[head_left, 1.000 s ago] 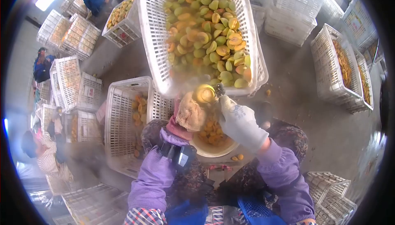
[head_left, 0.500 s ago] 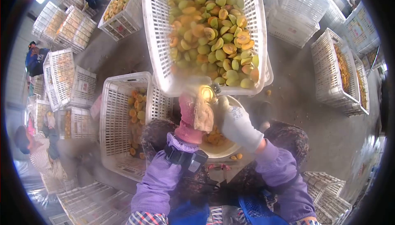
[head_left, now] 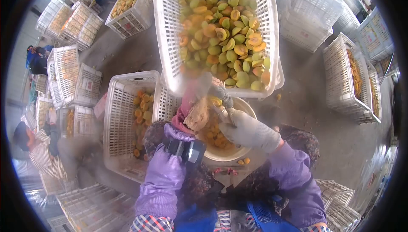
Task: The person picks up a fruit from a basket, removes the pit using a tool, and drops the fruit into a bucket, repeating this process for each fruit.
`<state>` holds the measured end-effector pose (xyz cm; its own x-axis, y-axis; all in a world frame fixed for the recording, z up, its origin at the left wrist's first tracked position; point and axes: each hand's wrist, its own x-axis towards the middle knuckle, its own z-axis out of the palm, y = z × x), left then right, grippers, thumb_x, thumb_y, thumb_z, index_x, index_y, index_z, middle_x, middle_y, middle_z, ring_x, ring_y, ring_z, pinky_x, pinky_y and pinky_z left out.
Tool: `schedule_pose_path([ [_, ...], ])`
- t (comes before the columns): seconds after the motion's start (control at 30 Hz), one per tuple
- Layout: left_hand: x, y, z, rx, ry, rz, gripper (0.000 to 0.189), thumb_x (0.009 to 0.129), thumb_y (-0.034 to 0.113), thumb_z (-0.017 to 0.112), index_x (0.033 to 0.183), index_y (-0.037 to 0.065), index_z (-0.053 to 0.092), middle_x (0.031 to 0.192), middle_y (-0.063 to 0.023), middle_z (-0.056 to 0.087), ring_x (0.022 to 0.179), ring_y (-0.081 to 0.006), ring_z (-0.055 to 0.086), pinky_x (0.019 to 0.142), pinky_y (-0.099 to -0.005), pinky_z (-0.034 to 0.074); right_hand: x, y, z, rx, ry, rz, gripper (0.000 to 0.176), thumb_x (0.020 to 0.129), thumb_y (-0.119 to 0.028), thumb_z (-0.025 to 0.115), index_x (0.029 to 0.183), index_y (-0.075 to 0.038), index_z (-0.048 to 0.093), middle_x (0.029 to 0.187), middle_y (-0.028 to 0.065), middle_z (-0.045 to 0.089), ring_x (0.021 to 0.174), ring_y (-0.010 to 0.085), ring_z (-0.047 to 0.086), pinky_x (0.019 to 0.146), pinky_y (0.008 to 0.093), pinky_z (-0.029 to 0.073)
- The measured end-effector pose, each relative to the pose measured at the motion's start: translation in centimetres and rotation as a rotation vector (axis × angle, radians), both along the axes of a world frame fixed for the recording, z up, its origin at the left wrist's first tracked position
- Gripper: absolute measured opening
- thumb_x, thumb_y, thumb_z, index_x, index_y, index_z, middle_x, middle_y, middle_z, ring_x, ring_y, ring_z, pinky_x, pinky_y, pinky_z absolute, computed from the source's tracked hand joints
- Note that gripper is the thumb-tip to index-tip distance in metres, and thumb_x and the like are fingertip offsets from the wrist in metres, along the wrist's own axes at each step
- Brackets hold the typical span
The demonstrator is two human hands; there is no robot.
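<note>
Gripping a small tool [head_left: 226,99], right hand [head_left: 248,131] fingers curled, left hand [head_left: 193,109] blurred, grip unclear

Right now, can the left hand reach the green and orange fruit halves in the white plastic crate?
Probably yes: the left hand is at the near rim of the white plastic crate, fruit halves uncovered just beyond; the right hand grips a small tool alongside.

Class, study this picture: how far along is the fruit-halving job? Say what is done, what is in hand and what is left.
Done: the big crate ahead is piled with cut halves. In hand: the right hand holds a small tool over the bowl; the left hand is blurred beside it. Left: orange fruit, possibly uncut, lies in the side crate.
</note>
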<state>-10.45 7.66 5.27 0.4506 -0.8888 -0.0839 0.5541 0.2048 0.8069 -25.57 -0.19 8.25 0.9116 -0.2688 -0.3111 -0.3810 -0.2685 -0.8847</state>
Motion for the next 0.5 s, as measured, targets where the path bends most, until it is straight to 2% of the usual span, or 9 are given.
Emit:
schedule_pose_path([
  [0.07, 0.4, -0.3, -1.3, 0.051, -0.083, 0.065, 0.044, 0.095, 0.045, 0.053, 0.076, 0.005, 0.055, 0.074, -0.0099, 0.054, 0.068, -0.0266, 0.059, 0.061, -0.0397, 0.051, 0.1, -0.1, -0.2, -0.01, 0.04, 0.002, 0.025, 0.09, -0.023, 0.056, 0.093, 0.002, 0.055, 0.077, 0.0181, 0.062, 0.071, 0.0308, 0.063, 0.065, 0.0393, 0.049],
  [0.13, 0.0, -0.7, -0.2, 0.025, -0.096, 0.07, 0.043, 0.095, 0.044, 0.053, 0.076, 0.005, 0.055, 0.074, -0.01, 0.054, 0.068, -0.0266, 0.059, 0.062, -0.0397, 0.05, -0.1, -0.6, 0.2, 0.333, 0.066, 0.012, 0.026, 0.091, -0.024, 0.056, 0.094, 0.001, 0.056, 0.078, 0.0132, 0.062, 0.071, 0.0251, 0.063, 0.066, 0.0371, 0.049],
  [0.17, -0.5, -0.6, 0.6, -0.063, -0.025, 0.019, 0.043, 0.095, 0.044, 0.053, 0.076, 0.005, 0.054, 0.074, -0.01, 0.054, 0.068, -0.0266, 0.059, 0.062, -0.0395, 0.05, -0.3, -0.8, 0.3, 0.508, 0.077, 0.012, 0.026, 0.091, -0.025, 0.056, 0.094, 0.001, 0.057, 0.078, 0.0108, 0.063, 0.071, 0.0222, 0.063, 0.067, 0.036, 0.049],
  [0.2, -0.7, -0.8, 1.3, -0.152, 0.047, -0.035, 0.043, 0.095, 0.043, 0.053, 0.076, 0.005, 0.054, 0.073, -0.01, 0.054, 0.068, -0.0266, 0.059, 0.062, -0.0394, 0.05, -0.3, -0.8, 0.1, 0.5, 0.046, 0.013, 0.026, 0.091, -0.025, 0.056, 0.095, 0.001, 0.057, 0.078, 0.0085, 0.062, 0.07, 0.0196, 0.062, 0.066, 0.0344, 0.049],
  [0.3, -0.6, -0.8, 0.2, -0.14, 0.137, -0.053, 0.044, 0.096, 0.043, 0.051, 0.076, 0.004, 0.054, 0.073, -0.0106, 0.054, 0.066, -0.0265, 0.058, 0.061, -0.0378, 0.051, -0.1, -0.6, -0.4, 0.425, 0.035, 0.044, 0.026, 0.092, -0.025, 0.056, 0.097, 0.0, 0.058, 0.077, 0.0035, 0.06, 0.068, 0.0134, 0.059, 0.064, 0.03, 0.049],
  [0.37, -0.8, -0.7, 0.4, -0.021, -0.094, -0.002, 0.046, 0.097, 0.044, 0.05, 0.075, 0.003, 0.054, 0.073, -0.0111, 0.054, 0.065, -0.0261, 0.058, 0.061, -0.0364, 0.05, -0.1, -0.7, 0.3, 0.311, 0.103, 0.042, 0.025, 0.092, -0.025, 0.056, 0.098, 0.0, 0.058, 0.077, 0.0025, 0.06, 0.066, 0.0119, 0.058, 0.061, 0.0277, 0.049],
  [0.4, -1.0, -0.8, 0.6, 0.035, -0.208, 0.023, 0.047, 0.097, 0.044, 0.05, 0.074, 0.003, 0.054, 0.072, -0.0114, 0.054, 0.064, -0.0259, 0.058, 0.061, -0.0358, 0.05, -0.1, -1.0, 0.8, 0.332, 0.148, 0.085, 0.025, 0.092, -0.025, 0.056, 0.098, 0.0, 0.057, 0.077, 0.0027, 0.06, 0.065, 0.0114, 0.058, 0.061, 0.0269, 0.049],
  [0.47, -1.4, -0.6, 1.3, 0.03, -0.19, -0.015, 0.049, 0.097, 0.044, 0.049, 0.074, 0.002, 0.054, 0.071, -0.0117, 0.054, 0.063, -0.0249, 0.058, 0.06, -0.0349, 0.05, -0.4, -1.4, 1.4, 0.383, 0.243, 0.171, 0.026, 0.092, -0.025, 0.056, 0.098, 0.0, 0.057, 0.076, 0.0031, 0.06, 0.065, 0.0103, 0.058, 0.06, 0.0251, 0.048],
  [0.5, -1.5, -0.5, 1.6, 0.028, -0.181, -0.035, 0.05, 0.097, 0.045, 0.049, 0.074, 0.001, 0.054, 0.07, -0.0119, 0.054, 0.062, -0.0245, 0.057, 0.06, -0.0345, 0.05, -0.6, -1.3, 0.8, 0.468, 0.185, 0.167, 0.027, 0.092, -0.025, 0.056, 0.1, 0.0, 0.057, 0.076, 0.0029, 0.061, 0.065, 0.01, 0.058, 0.059, 0.0248, 0.048],
])
